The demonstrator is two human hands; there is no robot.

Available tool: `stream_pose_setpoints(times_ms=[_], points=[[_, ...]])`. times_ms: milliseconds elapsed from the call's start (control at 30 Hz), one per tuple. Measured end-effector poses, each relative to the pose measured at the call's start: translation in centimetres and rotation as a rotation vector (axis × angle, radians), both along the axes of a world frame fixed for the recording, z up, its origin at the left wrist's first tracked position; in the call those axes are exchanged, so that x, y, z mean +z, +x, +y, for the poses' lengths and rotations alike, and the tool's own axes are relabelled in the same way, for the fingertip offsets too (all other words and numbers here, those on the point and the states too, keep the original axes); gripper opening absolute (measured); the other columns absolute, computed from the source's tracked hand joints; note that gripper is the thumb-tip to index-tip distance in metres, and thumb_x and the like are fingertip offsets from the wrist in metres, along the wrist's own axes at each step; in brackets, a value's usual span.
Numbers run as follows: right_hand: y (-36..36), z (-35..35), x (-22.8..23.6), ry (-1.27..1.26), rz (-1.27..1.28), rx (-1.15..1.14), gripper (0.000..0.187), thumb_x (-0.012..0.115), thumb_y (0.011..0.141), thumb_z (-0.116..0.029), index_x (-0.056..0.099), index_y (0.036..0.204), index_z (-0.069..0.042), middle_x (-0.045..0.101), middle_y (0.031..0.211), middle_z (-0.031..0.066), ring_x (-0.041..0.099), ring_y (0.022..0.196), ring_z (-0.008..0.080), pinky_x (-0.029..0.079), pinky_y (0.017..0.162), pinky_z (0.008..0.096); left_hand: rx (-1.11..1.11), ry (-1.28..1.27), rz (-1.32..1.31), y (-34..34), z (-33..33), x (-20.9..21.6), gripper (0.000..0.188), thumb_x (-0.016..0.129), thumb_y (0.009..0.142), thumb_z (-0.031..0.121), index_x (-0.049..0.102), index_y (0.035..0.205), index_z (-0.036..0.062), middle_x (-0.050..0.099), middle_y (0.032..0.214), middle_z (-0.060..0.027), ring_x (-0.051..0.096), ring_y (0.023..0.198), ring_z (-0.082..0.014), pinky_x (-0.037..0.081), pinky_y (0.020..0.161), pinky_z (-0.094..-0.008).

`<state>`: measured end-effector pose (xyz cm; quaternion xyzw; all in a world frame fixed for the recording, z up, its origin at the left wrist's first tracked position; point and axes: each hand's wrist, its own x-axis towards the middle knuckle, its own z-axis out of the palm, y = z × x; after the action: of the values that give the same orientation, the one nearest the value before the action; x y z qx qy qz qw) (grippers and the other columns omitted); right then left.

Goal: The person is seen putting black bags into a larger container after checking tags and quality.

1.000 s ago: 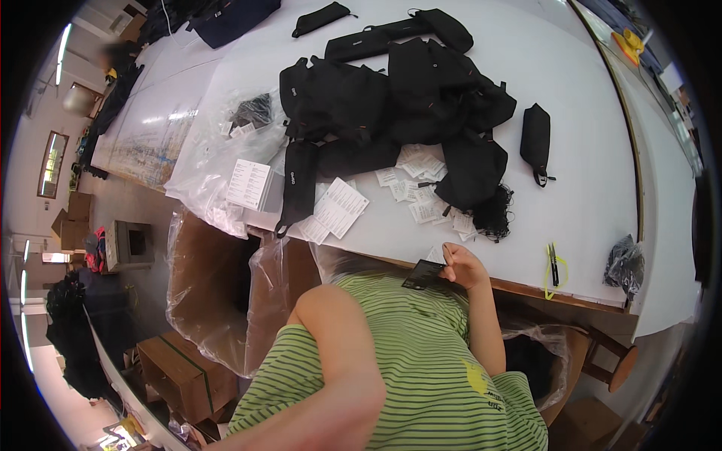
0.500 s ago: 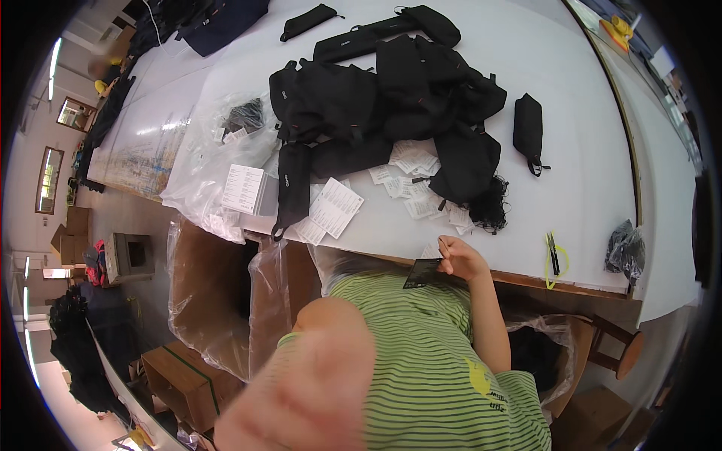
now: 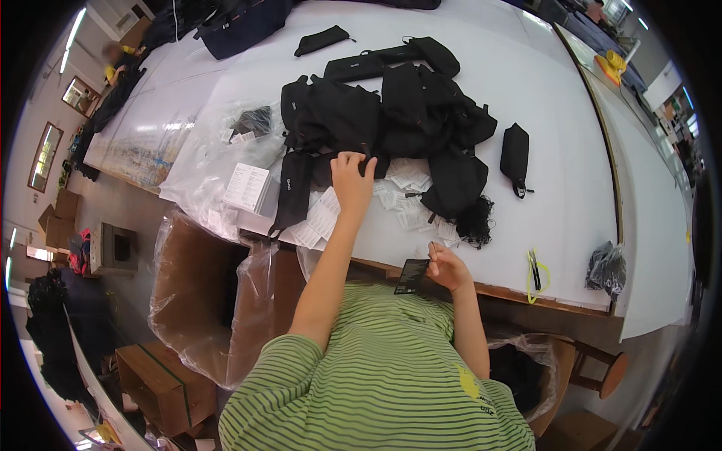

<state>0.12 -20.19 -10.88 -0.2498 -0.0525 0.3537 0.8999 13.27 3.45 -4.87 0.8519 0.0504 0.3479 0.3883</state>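
My left hand [image 3: 352, 184] reaches over the table to the front of a heap of black zip pouches [image 3: 335, 113]. Its thumb and fingers are apart at the edge of a black pouch, with no firm grip visible. At the table's front edge, my right hand [image 3: 448, 267] pinches a black hang tag [image 3: 411, 276] with small pale print. Just beyond that hand lie a bundle of black cords [image 3: 474, 222] and scattered white paper labels [image 3: 410, 218]. A narrow black pouch [image 3: 294, 184] lies left of my left hand, beside larger white printed sheets [image 3: 323, 216].
A stack of white cards [image 3: 247, 186] sits on clear plastic at the left. Thread snips [image 3: 535, 270] with a yellow loop lie near the right front edge, left of a bagged black bundle [image 3: 605, 269]. Below the table stands a plastic-lined carton [image 3: 192, 289].
My left hand has moved from close in front of me out to the black pouches. My right hand still holds the hang tag, which now faces more fully into view.
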Motion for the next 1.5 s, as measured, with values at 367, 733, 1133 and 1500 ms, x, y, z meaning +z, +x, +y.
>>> stream_pose_setpoints(times_ms=[367, 733, 1133, 1500], points=[[0.1, 3.4, 10.2, -0.743, -0.289, -0.505, 0.008, 0.056, 0.093, -0.011, 0.056, 0.090, -0.003, 0.054, 0.066, -0.0007, 0.048, 0.056, 0.0066, 0.036, 0.052, 0.0205, -0.592, -0.404, 0.376, -10.1, -2.5, 4.0, 0.022, 0.064, 0.084, 0.013, 0.067, 0.101, -0.0011, 0.066, 0.080, -0.0056, 0.052, 0.058, -0.0111, 0.042, 0.055, -0.0261], [-0.4, 6.5, 8.5, -0.883, -0.369, -0.588, 0.008, 0.064, 0.087, -0.008, 0.062, 0.089, -0.001, 0.054, 0.066, -0.0051, 0.044, 0.059, 0.0011, 0.031, 0.052, 0.0192, -0.650, -0.562, 0.691, -11.1, -0.6, 5.1, 0.022, 0.071, 0.079, 0.014, 0.072, 0.097, 0.0016, 0.066, 0.073, 0.0021, 0.039, 0.056, -0.0010, 0.033, 0.051, -0.0199], [-1.4, 5.9, 9.1, -1.054, -0.489, -0.600, 0.008, 0.060, 0.089, -0.006, 0.063, 0.096, -0.003, 0.053, 0.067, -0.0043, 0.043, 0.059, 0.0025, 0.030, 0.053, 0.0191, -0.592, -0.498, 0.415, -13.3, -1.8, 6.0, 0.010, 0.068, 0.083, 0.012, 0.067, 0.087, 0.0028, 0.063, 0.086, -0.0017, 0.053, 0.065, -0.0083, 0.041, 0.057, -0.0221], [-0.8, 3.4, 10.4, -0.763, -0.224, -0.719, 0.010, 0.056, 0.092, -0.001, 0.049, 0.098, -0.003, 0.059, 0.082, 0.0053, 0.056, 0.074, 0.0090, 0.042, 0.069, 0.0196, -0.846, -1.208, 0.581, -12.1, -1.1, 7.7, 0.011, 0.057, 0.093, 0.014, 0.054, 0.096, 0.0041, 0.045, 0.059, 0.0057, 0.039, 0.051, -0.0029, 0.028, 0.049, -0.0183]])
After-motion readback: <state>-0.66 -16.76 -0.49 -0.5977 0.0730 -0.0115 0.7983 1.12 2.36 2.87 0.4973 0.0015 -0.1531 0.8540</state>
